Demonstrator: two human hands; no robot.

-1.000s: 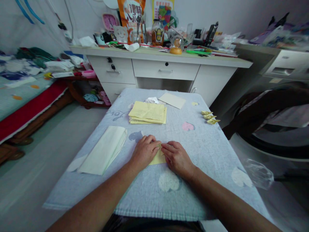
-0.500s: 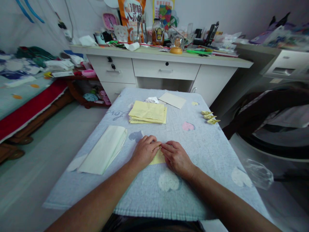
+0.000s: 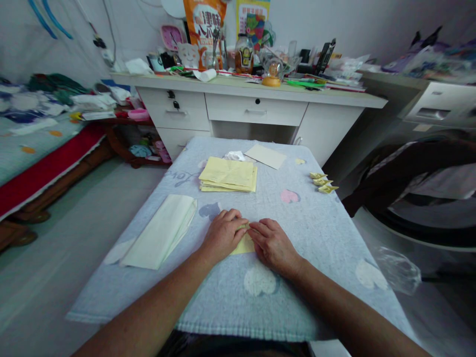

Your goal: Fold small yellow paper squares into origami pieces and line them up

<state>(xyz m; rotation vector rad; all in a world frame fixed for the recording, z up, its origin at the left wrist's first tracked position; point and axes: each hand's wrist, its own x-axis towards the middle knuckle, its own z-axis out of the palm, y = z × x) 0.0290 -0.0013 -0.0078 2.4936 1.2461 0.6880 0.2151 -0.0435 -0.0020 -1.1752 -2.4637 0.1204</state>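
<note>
Bedding [image 3: 46, 141] in pale green is seen at the far left. On the desk [image 3: 316, 223], which is covered with a heart-patterned blue cloth [image 3: 208, 302], a folded pale sheet [image 3: 159, 233] is laid slantwise near the left edge. Farther right, the left hand [image 3: 225, 232] is rested on the cloth, its grip clamped on the upper edge of a yellow sheet [image 3: 243, 245]. Behind it, a stack of yellow paper [image 3: 227, 173] is set. The yellow sheet is placed flat between the two hands, with only its lower part exposed. Toward the back, a whitish card [image 3: 266, 156] is laid. The upper edge is also pinched by the right hand [image 3: 273, 243], whose fingertips are held together, its grip just beside the left one. Three folded yellow pieces [image 3: 323, 182] are lined up near the right edge, well apart from the hands. Beyond the desk, dark clothing [image 3: 394, 173] is draped from the opening of a washing machine [image 3: 446, 101].
</note>
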